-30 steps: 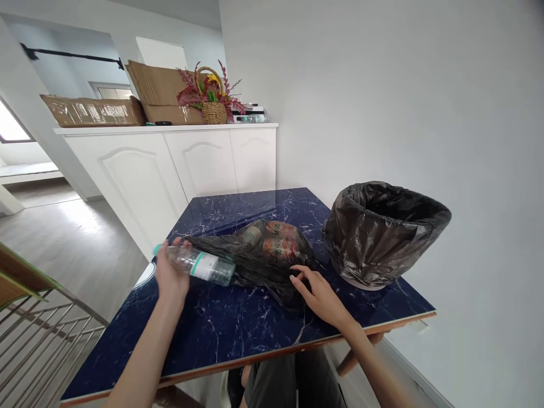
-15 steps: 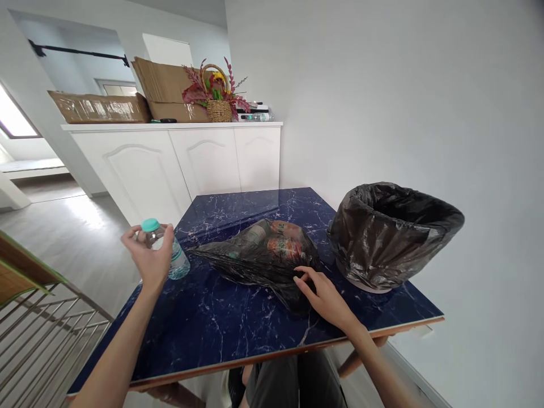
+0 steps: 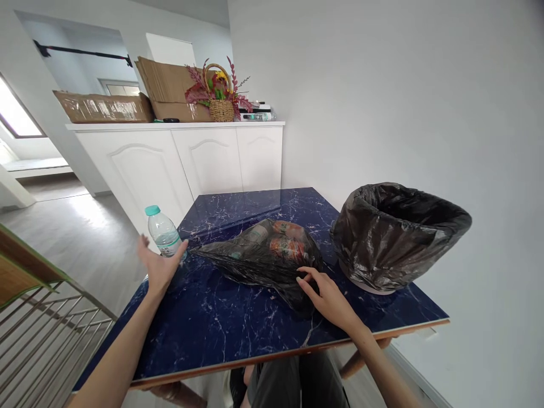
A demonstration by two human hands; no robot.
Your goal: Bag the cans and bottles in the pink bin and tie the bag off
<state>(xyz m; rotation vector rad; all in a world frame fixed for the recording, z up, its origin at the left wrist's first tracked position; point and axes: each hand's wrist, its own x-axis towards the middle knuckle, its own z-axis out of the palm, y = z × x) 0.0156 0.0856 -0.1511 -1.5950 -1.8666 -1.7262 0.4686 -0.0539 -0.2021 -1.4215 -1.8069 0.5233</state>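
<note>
On the left side of the table a clear plastic bottle stands, with a turquoise cap and a little label showing. My left hand is low around its near side, thumb and fingers spread apart and the fingers slightly blurred; the cap and neck are free of it. In the middle lies a black plastic bag, with orange-red labelled bottles or cans showing through the thin film. At the bag's right near edge rests my right hand, fingers loosely bent and thumb apart, touching the bag without a visible grip.
A bin lined with a black bag stands at the table's right by the wall. The blue marbled table has a wooden edge. Behind it, a white cabinet carries cardboard boxes and a flower basket. A metal rack is at left.
My left hand has let go of the bottle's upper part and moved down, its fingers opening. The bottle now stands more upright. My right hand stays at the bag.
</note>
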